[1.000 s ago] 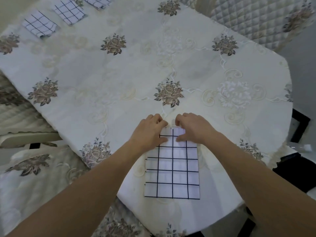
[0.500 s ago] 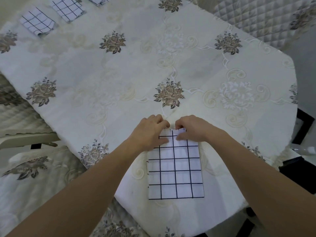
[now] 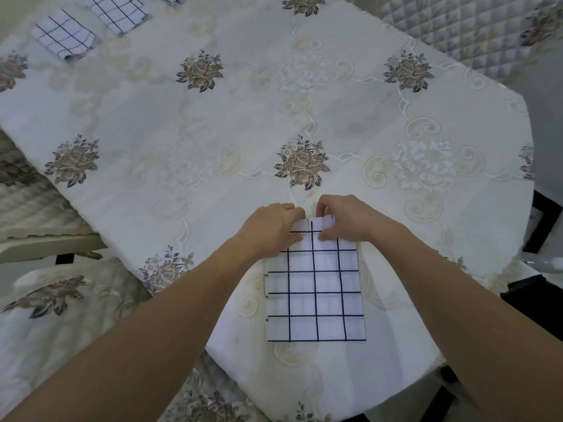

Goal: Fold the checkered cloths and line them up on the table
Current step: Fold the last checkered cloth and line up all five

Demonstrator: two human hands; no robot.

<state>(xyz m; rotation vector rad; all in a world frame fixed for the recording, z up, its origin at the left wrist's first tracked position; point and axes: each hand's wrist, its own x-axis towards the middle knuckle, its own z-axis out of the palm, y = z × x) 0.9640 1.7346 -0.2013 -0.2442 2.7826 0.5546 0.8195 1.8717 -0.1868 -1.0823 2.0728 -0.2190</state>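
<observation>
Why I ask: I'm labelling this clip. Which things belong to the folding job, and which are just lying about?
Job: checkered cloth, pinched at its far edge by left hand and right hand; folded cloths, far left.
Lying about: floral tablecloth; quilted chair covers.

A worktop (image 3: 304, 111) draped in a cream rose-embroidered tablecloth (image 3: 146, 166) carries one checkered cloth (image 3: 316, 296) near its front edge and folded cloths (image 3: 62, 38) lined up far left.

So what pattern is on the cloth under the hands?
White with a dark blue grid of squares, on the cloth, seen in the head view.
</observation>
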